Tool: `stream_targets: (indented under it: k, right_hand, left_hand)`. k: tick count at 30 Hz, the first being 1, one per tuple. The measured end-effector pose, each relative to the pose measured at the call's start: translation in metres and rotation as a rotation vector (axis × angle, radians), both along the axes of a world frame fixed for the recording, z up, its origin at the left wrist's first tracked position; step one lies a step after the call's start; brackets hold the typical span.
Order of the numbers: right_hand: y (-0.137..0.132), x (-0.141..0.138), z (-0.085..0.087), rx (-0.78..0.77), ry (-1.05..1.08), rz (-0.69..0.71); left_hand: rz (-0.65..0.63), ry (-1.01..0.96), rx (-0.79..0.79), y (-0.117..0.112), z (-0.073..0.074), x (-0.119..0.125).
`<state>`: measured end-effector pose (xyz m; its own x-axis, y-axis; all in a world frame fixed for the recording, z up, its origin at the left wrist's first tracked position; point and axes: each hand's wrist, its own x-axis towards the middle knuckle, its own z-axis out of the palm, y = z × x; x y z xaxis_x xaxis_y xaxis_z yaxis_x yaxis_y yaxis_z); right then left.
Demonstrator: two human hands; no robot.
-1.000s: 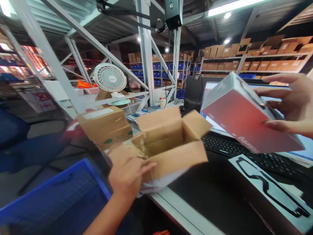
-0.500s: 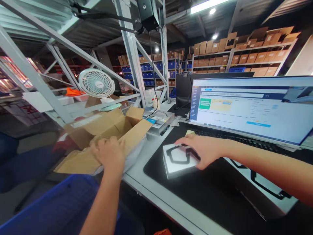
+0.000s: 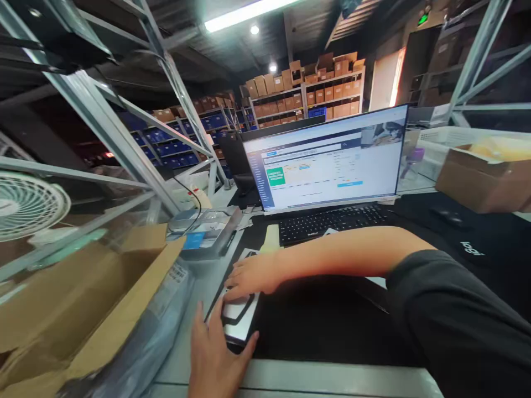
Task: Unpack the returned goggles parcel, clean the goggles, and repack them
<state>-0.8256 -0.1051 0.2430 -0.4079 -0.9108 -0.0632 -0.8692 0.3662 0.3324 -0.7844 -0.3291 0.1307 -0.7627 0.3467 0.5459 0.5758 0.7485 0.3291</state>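
Observation:
A flat white box with a thick black outline printed on its top lies at the left edge of the black desk mat. My right hand lies across it, fingers curled over its left side. My left hand is at the box's near end, thumb and fingers spread on either side of it; whether they touch it I cannot tell. An open cardboard box stands to the left, with a grey plastic bag against its side. Under my right forearm, another white-topped box is mostly hidden.
A keyboard and a monitor stand behind the mat. A mouse and a cardboard carton are at the right. A grey case and a fan are at the left, beside metal framing.
My left hand has left the cardboard box and come to the white box. My right hand and the white box have moved left across the mat. The view has turned right.

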Motion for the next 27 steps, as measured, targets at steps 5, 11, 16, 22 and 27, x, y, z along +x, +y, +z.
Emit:
stream_targets:
  k: [5, 11, 16, 22, 27]
  right_hand:
    - [0.047, 0.042, 0.018, -0.151, 0.069, -0.347]
    - [0.154, 0.145, -0.004, -0.372, -0.08, -1.206]
    - [0.184, 0.196, -0.033, -0.608, -0.247, -1.417]
    - [0.159, 0.212, -0.025, -0.679, 0.063, -1.001]
    - [0.147, 0.222, -0.054, -0.543, 0.474, -0.585]
  left_hand:
    - [0.081, 0.061, 0.018, 0.001, -0.021, -0.008]
    - [0.247, 0.136, 0.031, -0.008, -0.008, -0.018]
    - [0.235, 0.117, 0.033, 0.005, 0.001, -0.021]
    - [-0.521, -0.426, 0.302, 0.091, 0.015, 0.0]
    - [-0.902, -0.831, 0.407, 0.145, 0.013, 0.0]
